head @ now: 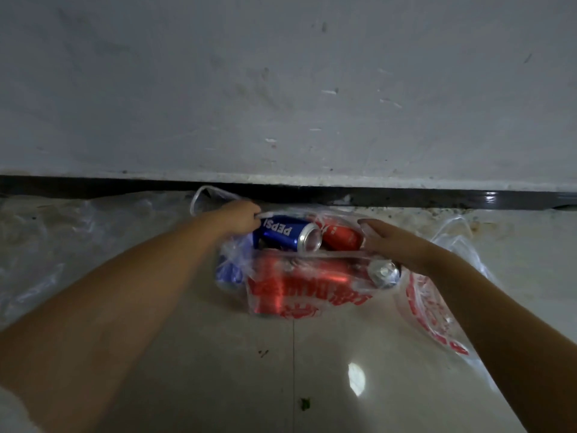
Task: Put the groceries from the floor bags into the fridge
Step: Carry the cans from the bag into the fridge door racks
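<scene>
The clear plastic grocery bag with red printing (299,292) lies on the glossy pale tiled floor (249,385), just short of the black skirting strip (406,198) at twelve o'clock. Inside it lie several drink cans on their sides: a blue Pepsi aluminium can (285,234) uppermost, a red can (340,237) touching it at three o'clock, and a larger red can (293,279) under the film at six o'clock. A silver can top (384,271) shows at four o'clock.

The left hand (240,218) has its fingers curled, pinching the bag's rim beside the blue can. The right hand (390,240) rests at the opposite rim, fingers fairly straight and slightly apart.

To do this well, I judge the mouth should be spread wide first, then the topmost can lifted straight out, since the cans could roll.
</scene>
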The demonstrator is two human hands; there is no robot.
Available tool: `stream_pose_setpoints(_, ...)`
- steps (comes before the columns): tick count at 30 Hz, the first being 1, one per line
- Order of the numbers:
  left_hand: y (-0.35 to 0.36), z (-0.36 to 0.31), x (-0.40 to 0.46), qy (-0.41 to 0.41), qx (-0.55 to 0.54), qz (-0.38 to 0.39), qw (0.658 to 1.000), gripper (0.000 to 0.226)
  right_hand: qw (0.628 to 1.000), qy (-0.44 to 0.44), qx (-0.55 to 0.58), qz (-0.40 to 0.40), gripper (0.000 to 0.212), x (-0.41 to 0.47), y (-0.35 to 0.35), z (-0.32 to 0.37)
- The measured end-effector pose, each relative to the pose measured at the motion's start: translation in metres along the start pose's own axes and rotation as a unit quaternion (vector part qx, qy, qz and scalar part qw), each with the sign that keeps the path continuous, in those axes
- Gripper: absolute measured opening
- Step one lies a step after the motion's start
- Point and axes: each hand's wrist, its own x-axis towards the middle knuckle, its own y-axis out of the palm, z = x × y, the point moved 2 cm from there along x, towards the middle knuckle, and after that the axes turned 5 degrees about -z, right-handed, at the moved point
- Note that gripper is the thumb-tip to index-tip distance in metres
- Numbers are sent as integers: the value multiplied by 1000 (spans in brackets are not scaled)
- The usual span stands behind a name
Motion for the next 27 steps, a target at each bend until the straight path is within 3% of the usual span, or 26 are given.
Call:
stream_pose_setpoints(3,27,18,-9,-64,-56,15,996,24,994,-23,46,-100,34,-20,6,-6)
stream_pose_setpoints(8,32,32,-8,-81,-112,35,990,26,979,-20,-113,-169,28,-39,8,-22)
stream_pose_setpoints(11,23,12,-14,-11,-36,20,999,14,959,30,-216,-182,29,-50,-4,-41)
stream_pose_setpoints(13,10,-11,-28,67,58,-31,996,9,968,87,-183,-148,39,-54,-6,-58)
stream_pose_setpoints(15,0,-41,-49,177,111,-109,972,36,985,125,-70,-95,40,-59,2,-64)
stream_pose_setpoints(17,1,-77,-78,306,96,-186,929,36,988,130,-9,-89,34,-60,8,-66)
stream_pose_setpoints(19,21,-107,-105,386,81,-169,903,36,988,123,-9,-95,25,-57,13,-64)
stream_pose_setpoints(23,85,-129,-113,351,181,-17,919,53,983,147,-20,-108,19,-48,17,-69)
stream_pose_setpoints(25,110,-134,-120,377,236,-14,896,57,979,154,-27,-134,17,-41,15,-70)
stream_pose_setpoints(27,134,-134,-132,385,253,-65,885,57,973,166,-22,-158,20,-34,15,-67)
